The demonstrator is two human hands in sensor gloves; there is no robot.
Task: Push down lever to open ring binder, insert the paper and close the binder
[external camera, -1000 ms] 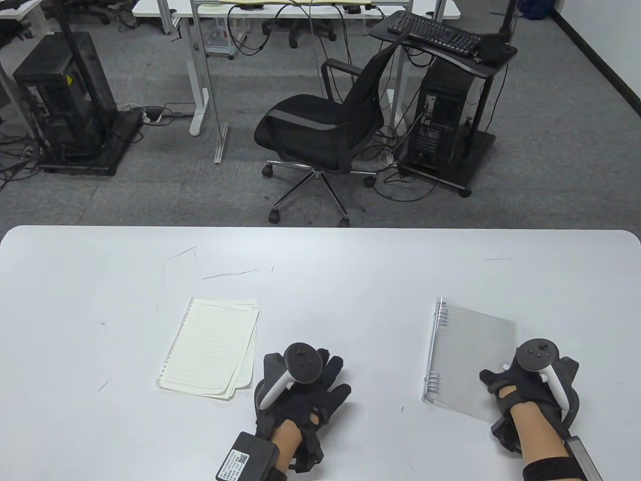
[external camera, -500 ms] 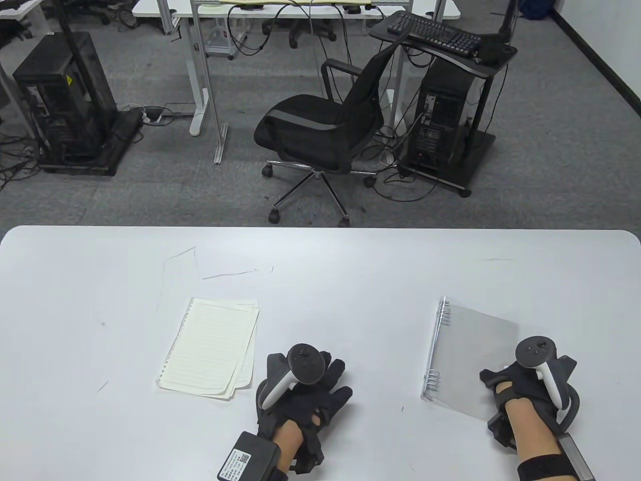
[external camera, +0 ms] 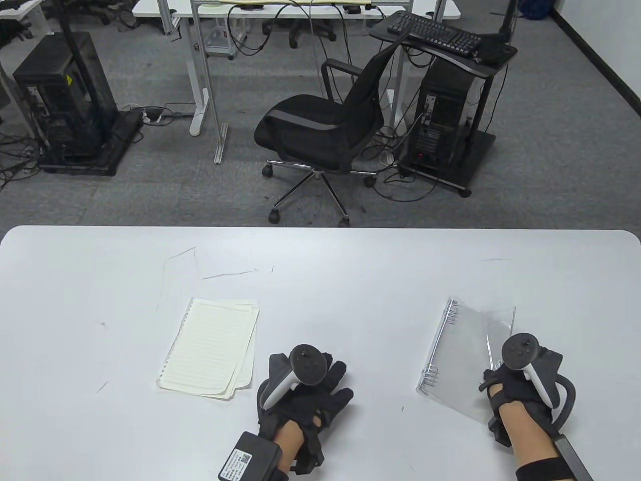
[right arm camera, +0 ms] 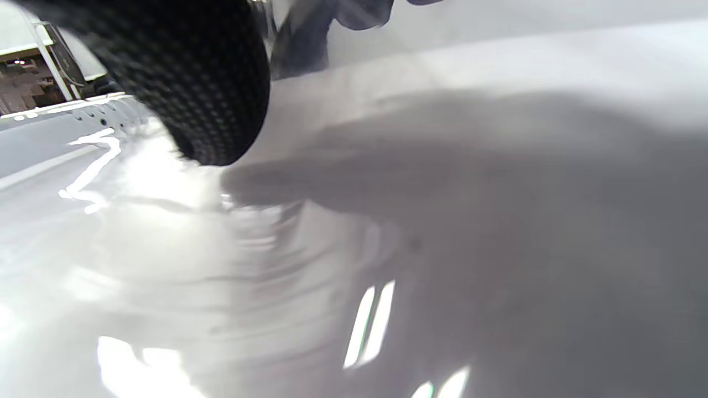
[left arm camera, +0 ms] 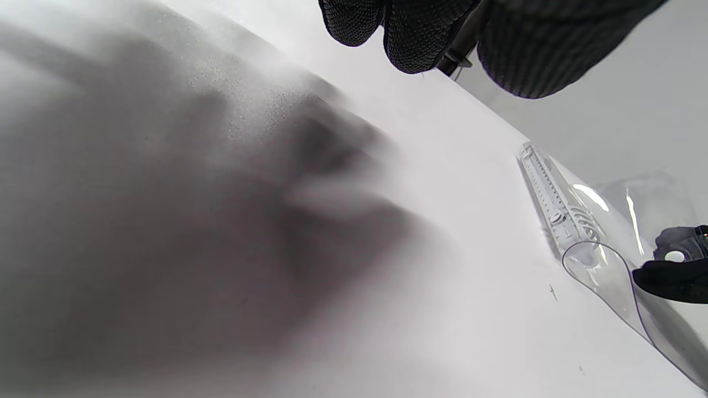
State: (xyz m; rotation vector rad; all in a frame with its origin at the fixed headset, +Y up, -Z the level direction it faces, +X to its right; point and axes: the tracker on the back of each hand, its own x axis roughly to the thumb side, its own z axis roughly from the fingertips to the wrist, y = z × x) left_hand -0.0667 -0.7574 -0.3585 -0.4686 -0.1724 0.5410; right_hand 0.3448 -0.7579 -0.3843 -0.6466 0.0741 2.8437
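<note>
The binder [external camera: 463,358] is a thin, see-through plastic thing with a row of shiny metal rings [external camera: 440,340] along its left side. It lies on the right part of the table [external camera: 320,260], near the front edge. Its long side runs from front to back, tipped a little to the right at the far end. The clear cover [external camera: 493,328] is lifted off the bottom sheet at its right edge and bends in a soft curve. The right hand [external camera: 521,386] pinches that cover by its right edge — the thumb lies on the plastic.

The paper [external camera: 210,348] is a small stack of cream, lined sheets with little holes down the left edge. It lies flat, well apart from the binder, with its long side also front to back.

The left hand [external camera: 300,388] rests flat on the table between the two, fingers loose, gripping nothing.

The table is white, smooth and a bit scratched. Behind it is grey carpet, a black chair [external camera: 325,130] on wheels and dark computer boxes [external camera: 65,100].
</note>
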